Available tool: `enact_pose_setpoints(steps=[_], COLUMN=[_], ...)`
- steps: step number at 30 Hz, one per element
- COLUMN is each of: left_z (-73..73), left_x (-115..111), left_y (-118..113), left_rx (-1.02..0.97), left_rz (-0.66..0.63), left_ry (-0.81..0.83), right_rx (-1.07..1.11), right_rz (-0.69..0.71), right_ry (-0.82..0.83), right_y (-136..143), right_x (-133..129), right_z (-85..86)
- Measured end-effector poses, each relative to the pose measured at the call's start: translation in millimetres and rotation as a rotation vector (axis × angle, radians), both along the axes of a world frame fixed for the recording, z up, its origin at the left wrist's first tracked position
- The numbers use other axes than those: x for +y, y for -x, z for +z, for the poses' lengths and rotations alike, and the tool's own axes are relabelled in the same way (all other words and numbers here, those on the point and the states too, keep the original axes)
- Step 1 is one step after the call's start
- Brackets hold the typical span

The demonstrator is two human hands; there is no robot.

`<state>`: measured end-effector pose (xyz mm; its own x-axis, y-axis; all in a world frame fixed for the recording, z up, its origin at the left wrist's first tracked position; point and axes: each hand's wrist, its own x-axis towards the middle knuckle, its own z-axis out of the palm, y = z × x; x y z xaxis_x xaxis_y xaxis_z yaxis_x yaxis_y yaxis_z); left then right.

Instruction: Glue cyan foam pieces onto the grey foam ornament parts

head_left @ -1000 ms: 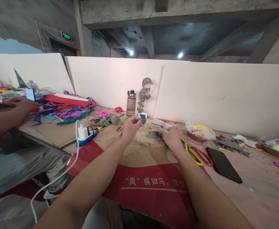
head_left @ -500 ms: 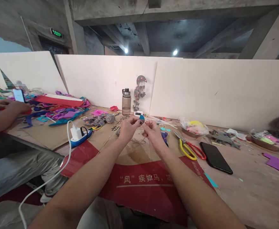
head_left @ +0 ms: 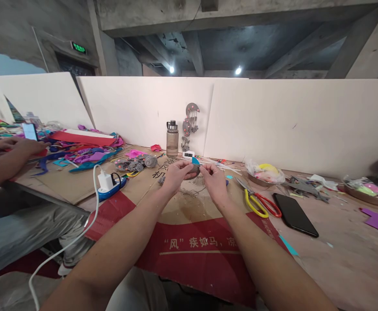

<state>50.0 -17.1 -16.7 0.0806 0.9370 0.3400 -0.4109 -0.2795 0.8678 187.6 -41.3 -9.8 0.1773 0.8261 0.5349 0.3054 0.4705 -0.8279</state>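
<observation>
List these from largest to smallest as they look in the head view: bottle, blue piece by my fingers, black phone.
1. Black phone, though it lies nearer the camera
2. Bottle
3. Blue piece

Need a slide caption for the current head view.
Left hand pinching a small grey-and-blue piece, right hand at its edge, above cardboard; scissors and black phone to the right.

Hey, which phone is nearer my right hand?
The dark-screened phone, lying past the scissors from your right hand; the lit phone is by a co-worker's hand at far left.
</observation>
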Motion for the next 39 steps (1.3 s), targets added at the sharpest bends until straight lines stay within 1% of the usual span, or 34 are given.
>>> enact_pose_setpoints(steps=[5, 9, 15, 22, 30, 35, 39], left_z=[1.3, 2.1, 3.1, 5.8, 4.0, 4.6, 5.1], left_x=[-2, -3, -5, -8, -6, -5, -3], left_y=[-1, -2, -3, -2, -1, 2, 6], left_rx=[-0.017, -0.017, 0.009, 0.028, 0.035, 0.01, 0.027], left_rz=[0.029, 0.031, 0.02, 0.023, -0.022, -0.079, -0.118], left_ry=[0.028, 0.034, 0.035, 0.047, 0.035, 0.054, 0.081], right_rx=[-0.091, -0.116, -0.106, -0.07, -0.033, 0.006, 0.051], right_rz=[-0.08, -0.097, -0.073, -0.061, -0.011, 0.081, 0.182], right_ry=[-0.064, -0.098, -0.054, 0.01, 0.071, 0.127, 0.195], right_y=[-1, -3, -5, -6, -9, -13, -15], right_x=[-3, -3, -2, -5, -1, 4, 4], right_z=[0.0, 0.9, 2.3, 6.6, 6.2, 4.8, 6.3])
